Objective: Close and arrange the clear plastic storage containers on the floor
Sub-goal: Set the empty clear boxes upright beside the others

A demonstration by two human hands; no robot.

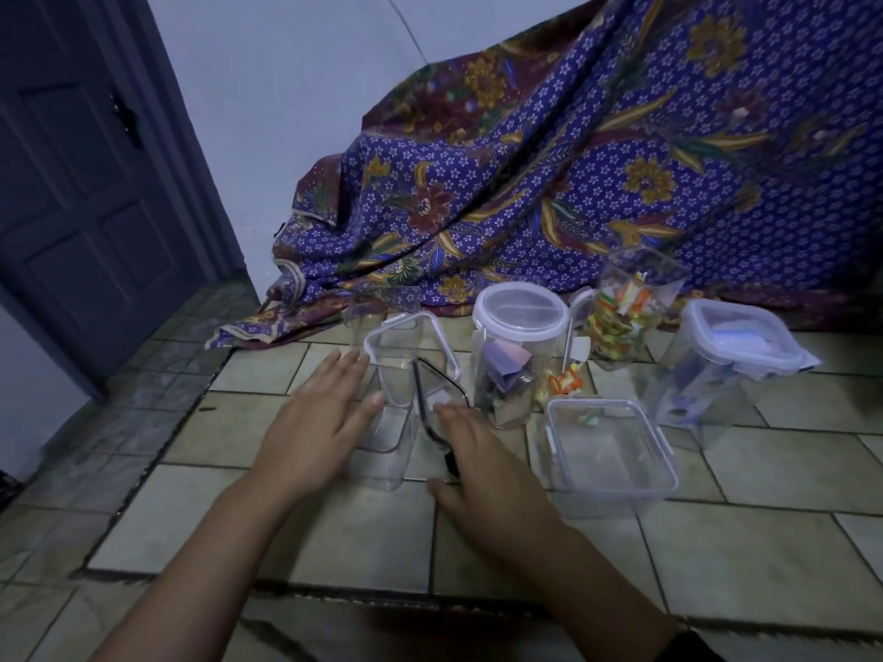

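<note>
Your left hand (319,418) and right hand (482,463), both spread wide, flank the empty lidless clear container (396,403); the round jar (518,346) to its right holds paper scraps.

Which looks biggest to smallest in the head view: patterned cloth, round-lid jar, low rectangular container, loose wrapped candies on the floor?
1. patterned cloth, by far
2. low rectangular container and round-lid jar: look alike; the container is nearer the camera, so unranked
3. wrapped candies, smallest
</note>
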